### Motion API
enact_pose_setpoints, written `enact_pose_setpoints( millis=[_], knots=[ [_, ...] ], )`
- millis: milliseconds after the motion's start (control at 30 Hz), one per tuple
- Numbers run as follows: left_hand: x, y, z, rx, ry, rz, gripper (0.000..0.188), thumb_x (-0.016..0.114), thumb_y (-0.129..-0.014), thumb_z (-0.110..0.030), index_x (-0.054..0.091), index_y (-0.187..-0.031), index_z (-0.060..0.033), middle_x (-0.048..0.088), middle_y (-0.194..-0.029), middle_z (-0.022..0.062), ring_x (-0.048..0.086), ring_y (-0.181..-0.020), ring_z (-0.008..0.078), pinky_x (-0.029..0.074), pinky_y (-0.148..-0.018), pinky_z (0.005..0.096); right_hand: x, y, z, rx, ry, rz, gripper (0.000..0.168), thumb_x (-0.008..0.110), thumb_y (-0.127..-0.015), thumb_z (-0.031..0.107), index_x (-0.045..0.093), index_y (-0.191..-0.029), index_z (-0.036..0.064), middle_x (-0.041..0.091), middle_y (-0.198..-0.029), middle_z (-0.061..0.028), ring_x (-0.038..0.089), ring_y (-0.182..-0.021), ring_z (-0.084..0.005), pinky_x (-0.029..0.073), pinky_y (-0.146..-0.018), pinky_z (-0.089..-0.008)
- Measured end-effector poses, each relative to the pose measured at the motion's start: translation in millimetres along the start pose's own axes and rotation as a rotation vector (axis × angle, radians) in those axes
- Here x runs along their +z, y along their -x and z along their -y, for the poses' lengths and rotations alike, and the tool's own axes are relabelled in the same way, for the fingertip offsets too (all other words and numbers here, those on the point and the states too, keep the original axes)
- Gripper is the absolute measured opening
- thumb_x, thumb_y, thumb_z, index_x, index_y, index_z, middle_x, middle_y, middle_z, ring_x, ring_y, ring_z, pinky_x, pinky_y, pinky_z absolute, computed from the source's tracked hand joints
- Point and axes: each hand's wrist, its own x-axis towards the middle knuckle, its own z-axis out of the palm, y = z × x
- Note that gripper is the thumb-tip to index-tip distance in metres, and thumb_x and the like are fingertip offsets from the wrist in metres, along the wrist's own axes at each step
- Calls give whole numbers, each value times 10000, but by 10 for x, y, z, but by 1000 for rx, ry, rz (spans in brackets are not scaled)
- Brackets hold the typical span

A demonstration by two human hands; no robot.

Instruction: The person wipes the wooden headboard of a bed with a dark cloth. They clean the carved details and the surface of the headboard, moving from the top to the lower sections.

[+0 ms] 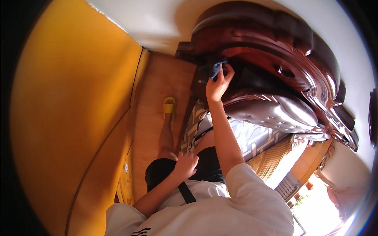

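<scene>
My right hand (220,84) is shut on a dark blue-grey cloth (218,68), with the fingers pinching it. The cloth is at the lower left end of a glossy dark-red headboard (265,38) with curved mouldings. Dark shadow hides whether it touches the surface there. Below the arch of the headboard is a tufted, shiny brown padded panel (265,109). My left hand (186,165) lies over the black shorts (161,171) at my lap, empty, its thumb apart from the slightly bent fingers.
A bed with grey-and-white patterned bedding (257,135) lies below the headboard, with a tan woven cover (268,159) beyond it. An orange-yellow cabinet (73,73) stands at left. My foot in a yellow slipper (169,107) is on the wood floor (162,76). Bright light comes from lower right.
</scene>
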Motion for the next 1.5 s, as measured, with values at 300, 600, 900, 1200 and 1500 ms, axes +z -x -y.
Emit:
enact_pose_setpoints(
  millis=[300,600,900,1200,1500],
  knots=[
    [565,241,-181,90,-89,137,200,716,-649,-127,616,-816,-82,596,-895,97,603,-916,264,417,-778,445,145,-750,787,-258,-215,-607,365,682,-744,-12,542,-1080,5,463,-1158,-166,512,-1014,-311,428,-857,-397],
    [21,80,-229,164,90,250,261,739,-639,-122,633,-876,-94,608,-901,87,614,-932,272,414,-766,463,310,-236,241,189,-316,-316,360,642,-717,-18,540,-1061,8,546,-1033,-152,552,-929,-301,448,-828,-354],
    [522,-77,-389,262,-265,67,116,610,-776,-161,628,-874,-102,588,-829,86,598,-761,255,424,-798,488,-12,-691,741,-54,-333,-476,310,662,-718,-37,577,-1014,-2,578,-1004,-152,578,-861,-299,467,-751,-339],
    [476,-276,-677,624,-562,-35,336,536,-889,-306,598,-1198,-191,473,-1349,88,359,-1353,299,208,-1132,627,-119,-611,542,-117,-231,-449,394,710,-693,-19,567,-1060,-13,566,-1039,-174,576,-934,-344,467,-834,-401],
    [677,-347,-688,624,-465,-49,382,510,-855,-234,633,-1166,-50,569,-1292,96,453,-1288,263,255,-1137,521,-91,-592,515,-69,-209,-481,472,752,-675,-62,582,-1115,-37,550,-1110,-174,570,-984,-344,462,-855,-397]
  ],
)
